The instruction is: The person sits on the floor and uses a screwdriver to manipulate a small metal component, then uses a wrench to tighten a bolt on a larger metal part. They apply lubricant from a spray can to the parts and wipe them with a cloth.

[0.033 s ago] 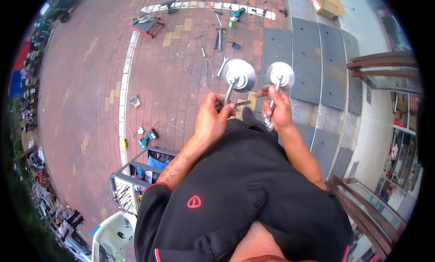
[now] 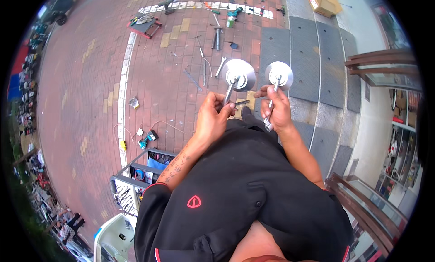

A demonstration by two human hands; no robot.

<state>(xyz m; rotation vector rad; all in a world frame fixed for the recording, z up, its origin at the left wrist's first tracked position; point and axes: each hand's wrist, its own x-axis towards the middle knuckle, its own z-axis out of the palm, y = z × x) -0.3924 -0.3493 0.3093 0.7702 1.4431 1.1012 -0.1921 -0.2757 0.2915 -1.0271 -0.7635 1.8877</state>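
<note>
Nearest me is my black shirt [image 2: 226,171], w/ both forearms reaching past it. My L hand [image 2: 214,114] pinches a metal rod [image 2: 229,95] betw. thumb & fingers; at its far end is a shiny disc [image 2: 247,74], face up. My R hand [image 2: 278,111] has its fingers closed round a 2nd rod [image 2: 272,103], one finger sticking out to the side, w/ a smaller-looking disc [image 2: 285,76] on top. Gripping by the rods prob. keeps fingers off the bright faces, & the tilt away from me prob. lets me see both side by side. The discs are near each other, not touching. A dark strip [image 2: 242,103] shows just past my L fingertips; can't tell if held or on the ground.

Beyond, my shoe [image 2: 247,114] is on the brick paving [image 2: 81,80]. Tool cart [image 2: 118,177] to my L, prob. parked there for easy reach; a teal drill [image 2: 148,138] lies just past it. Farther out, a wrench [image 2: 220,66] & hammer [image 2: 218,40] lie loose, approx. in line ahead, maybe dropped where handy. Farthest: red stand [image 2: 147,31] w/ tools on it, & a cardboard box [image 2: 322,4] up by the wall.
</note>
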